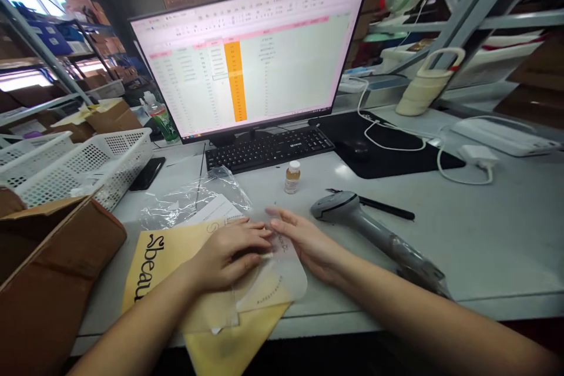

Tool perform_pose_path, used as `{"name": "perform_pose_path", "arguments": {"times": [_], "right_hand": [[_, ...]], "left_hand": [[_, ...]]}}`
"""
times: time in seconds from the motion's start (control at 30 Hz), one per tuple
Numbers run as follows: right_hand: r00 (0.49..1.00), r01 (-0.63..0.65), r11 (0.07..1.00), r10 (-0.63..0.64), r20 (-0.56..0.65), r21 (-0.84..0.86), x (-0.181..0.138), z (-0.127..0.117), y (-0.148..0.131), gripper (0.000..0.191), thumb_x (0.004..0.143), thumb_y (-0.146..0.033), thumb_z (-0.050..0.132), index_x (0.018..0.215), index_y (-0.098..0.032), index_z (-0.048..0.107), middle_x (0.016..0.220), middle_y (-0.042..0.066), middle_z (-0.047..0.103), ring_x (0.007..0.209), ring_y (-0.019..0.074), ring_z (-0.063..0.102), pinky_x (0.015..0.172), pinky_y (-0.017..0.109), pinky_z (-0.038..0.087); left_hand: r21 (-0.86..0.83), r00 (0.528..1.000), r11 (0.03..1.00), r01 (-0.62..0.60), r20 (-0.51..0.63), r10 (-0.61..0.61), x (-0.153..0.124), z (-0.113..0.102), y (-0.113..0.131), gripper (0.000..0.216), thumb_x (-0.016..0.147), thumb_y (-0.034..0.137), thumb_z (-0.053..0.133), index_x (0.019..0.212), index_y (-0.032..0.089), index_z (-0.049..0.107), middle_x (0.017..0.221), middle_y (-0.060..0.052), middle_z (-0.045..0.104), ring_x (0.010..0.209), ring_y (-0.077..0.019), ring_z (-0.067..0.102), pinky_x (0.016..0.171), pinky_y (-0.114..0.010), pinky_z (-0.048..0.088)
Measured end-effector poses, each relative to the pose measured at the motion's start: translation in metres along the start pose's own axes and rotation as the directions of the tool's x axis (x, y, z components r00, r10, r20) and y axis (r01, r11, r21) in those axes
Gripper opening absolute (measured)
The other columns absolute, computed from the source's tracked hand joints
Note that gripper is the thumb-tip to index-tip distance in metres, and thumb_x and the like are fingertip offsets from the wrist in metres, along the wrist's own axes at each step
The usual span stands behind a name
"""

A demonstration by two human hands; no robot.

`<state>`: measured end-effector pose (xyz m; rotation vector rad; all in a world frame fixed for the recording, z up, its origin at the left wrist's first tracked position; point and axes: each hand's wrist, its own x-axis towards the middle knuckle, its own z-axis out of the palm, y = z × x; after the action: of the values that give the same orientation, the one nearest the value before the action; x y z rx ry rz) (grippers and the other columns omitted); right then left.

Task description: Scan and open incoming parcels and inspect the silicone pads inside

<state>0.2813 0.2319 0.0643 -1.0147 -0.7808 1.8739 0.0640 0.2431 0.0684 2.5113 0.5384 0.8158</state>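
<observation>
A frosted translucent plastic bag (275, 282) with small printed marks lies under both hands. My left hand (231, 252) rests palm down on it, fingers stretched toward the right. At the bag's right edge is my right hand (308, 244), its fingers extended and close to the left fingertips; part of it is hidden by the bag. A small pale bit near the left fingertips is too blurred to name. Beneath the bag is a yellow envelope or sheet (163, 258) with large black lettering. White printed paper (215, 208) and a clear plastic wrapper (176, 200) lie just beyond.
A small white-capped bottle (292, 177) stands behind the hands. To the right lie a barcode scanner (374, 229) and a black pen (388, 208). A keyboard (268, 150) and monitor (282, 70) are behind. At left are a cardboard box (66, 258), white baskets (88, 170) and a phone (148, 174).
</observation>
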Motion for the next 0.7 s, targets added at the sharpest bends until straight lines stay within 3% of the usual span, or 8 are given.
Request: {"name": "perform_pose_path", "arguments": {"times": [0.1,0.17,0.2,0.3,0.4,0.5,0.6,0.7], "right_hand": [[0.998,0.013,0.998,-0.009,0.07,-0.06,0.0,0.0,-0.002,0.056,0.079,-0.027,0.076,0.13,-0.021,0.055,0.11,0.007,0.073,0.084,0.0164,0.07,0.074,0.029,0.057],[0.997,0.013,0.993,-0.004,0.078,-0.121,0.001,0.001,-0.004,0.054,0.081,-0.025,0.072,0.133,-0.024,0.055,0.105,0.005,0.074,0.076,0.015,0.07,0.066,0.026,0.056],[0.998,0.016,0.988,-0.006,0.065,-0.156,0.001,0.001,-0.004,0.054,0.082,-0.023,0.07,0.134,-0.026,0.054,0.101,0.003,0.075,0.072,0.0142,0.069,0.062,0.025,0.055],[0.998,0.054,0.976,-0.048,0.034,-0.213,0.002,0.003,-0.005,0.054,0.082,-0.017,0.067,0.134,-0.026,0.056,0.09,0.002,0.076,0.067,0.0125,0.068,0.059,0.022,0.053],[0.992,0.117,0.974,-0.105,0.069,-0.195,-0.001,0.008,-0.006,0.054,0.081,-0.019,0.068,0.133,-0.023,0.056,0.096,0.004,0.076,0.071,0.013,0.068,0.061,0.022,0.055],[0.98,0.187,0.959,-0.169,0.101,-0.214,-0.01,0.014,-0.011,0.057,0.079,-0.025,0.07,0.134,-0.023,0.055,0.103,0.006,0.075,0.069,0.0131,0.067,0.059,0.025,0.056],[0.947,0.322,0.899,-0.303,0.109,-0.295,-0.024,0.026,-0.022,0.058,0.079,-0.029,0.071,0.134,-0.022,0.056,0.105,0.007,0.075,0.071,0.0131,0.068,0.059,0.025,0.057],[0.841,0.536,0.729,-0.507,0.19,-0.426,-0.041,0.042,-0.038,0.052,0.082,-0.033,0.068,0.131,-0.019,0.06,0.1,0.008,0.075,0.07,0.0139,0.068,0.056,0.025,0.057]], "left_hand": [[0.122,0.976,0.992,-0.01,-0.216,0.037,-0.003,-0.016,-0.006,0.025,0.096,0.022,0.054,0.119,0.025,0.064,0.123,-0.006,0.069,0.12,-0.0215,0.062,0.107,-0.04,0.044],[0.19,0.944,0.967,0.168,-0.312,-0.103,-0.006,-0.034,-0.012,0.023,0.096,0.028,0.053,0.115,0.024,0.066,0.117,-0.006,0.071,0.11,-0.0218,0.066,0.097,-0.037,0.049],[0.198,0.912,0.929,0.313,-0.335,-0.236,-0.008,-0.044,-0.017,0.024,0.097,0.034,0.052,0.112,0.024,0.068,0.113,-0.005,0.072,0.106,-0.0225,0.067,0.094,-0.036,0.05],[0.16,0.783,0.778,0.608,-0.281,-0.555,-0.017,-0.065,-0.03,0.038,0.096,0.049,0.046,0.092,0.021,0.071,0.096,-0.004,0.073,0.094,-0.0256,0.066,0.083,-0.035,0.049],[0.04,0.733,0.733,0.679,-0.087,-0.675,-0.023,-0.071,-0.034,0.05,0.093,0.06,0.043,0.073,0.018,0.062,0.073,-0.001,0.063,0.071,-0.0209,0.058,0.065,-0.03,0.043],[-0.044,0.76,0.764,0.643,-0.078,-0.645,-0.019,-0.072,-0.021,0.05,0.089,0.061,0.046,0.062,0.019,0.046,0.059,0.002,0.043,0.057,-0.0144,0.042,0.055,-0.027,0.03],[0.031,0.793,0.823,0.567,-0.289,-0.536,-0.006,-0.074,0.002,0.046,0.088,0.052,0.049,0.058,0.02,0.038,0.057,0.003,0.036,0.057,-0.0135,0.037,0.055,-0.028,0.025],[0.155,0.798,0.875,0.458,-0.506,-0.328,0.008,-0.075,0.025,0.04,0.09,0.043,0.049,0.059,0.019,0.043,0.06,0.002,0.042,0.062,-0.0144,0.042,0.059,-0.029,0.028]]}}
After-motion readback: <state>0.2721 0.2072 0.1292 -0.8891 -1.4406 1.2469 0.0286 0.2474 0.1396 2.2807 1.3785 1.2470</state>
